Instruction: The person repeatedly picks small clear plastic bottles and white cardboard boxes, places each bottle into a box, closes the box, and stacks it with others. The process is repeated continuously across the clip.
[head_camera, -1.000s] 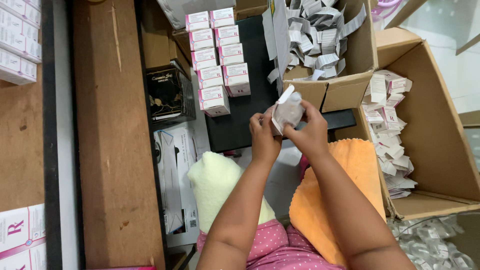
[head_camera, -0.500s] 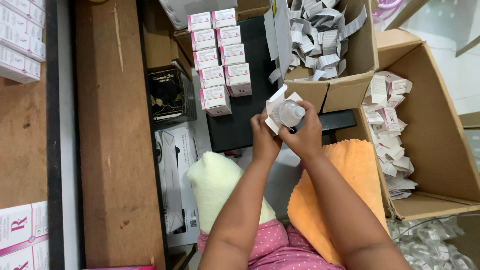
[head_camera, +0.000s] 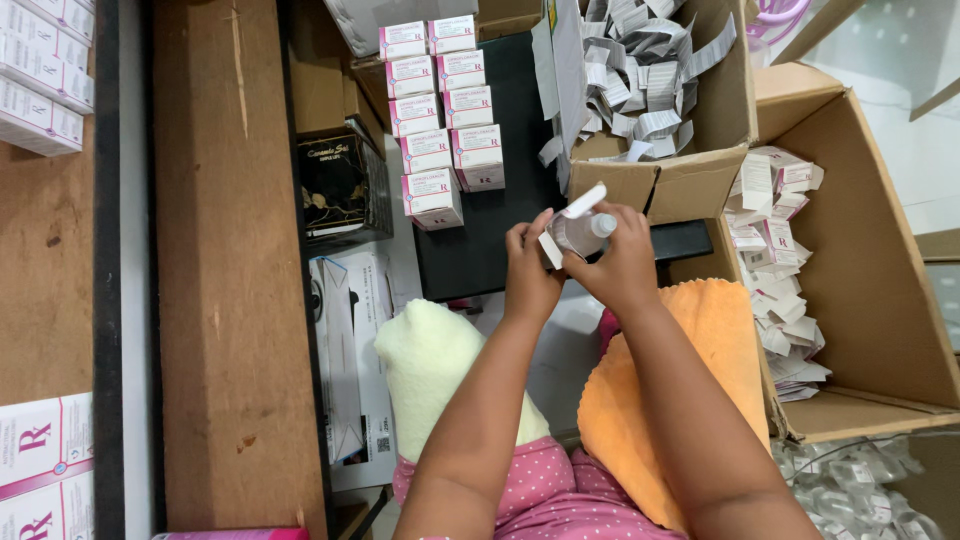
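Even, soft indoor light, brightest at the upper right; sharp focus, faint shadows, slight edge stretching.

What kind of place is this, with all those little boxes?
Probably a small packing station. Finished pink-and-white cartons stand in two rows, a cardboard box holds folded paper leaflets, another holds flat cartons, and both hands, left hand and right hand, hold a small bottle.

Wooden plank (head_camera: 225, 270), upright grain, left of centre. Brown wooden surface (head_camera: 45, 260) further left, beyond a dark strip (head_camera: 105, 270). Black table top (head_camera: 490, 240) at centre. Pale floor (head_camera: 890, 110) at upper right, brightly lit. Even daylight overall, soft shadows.
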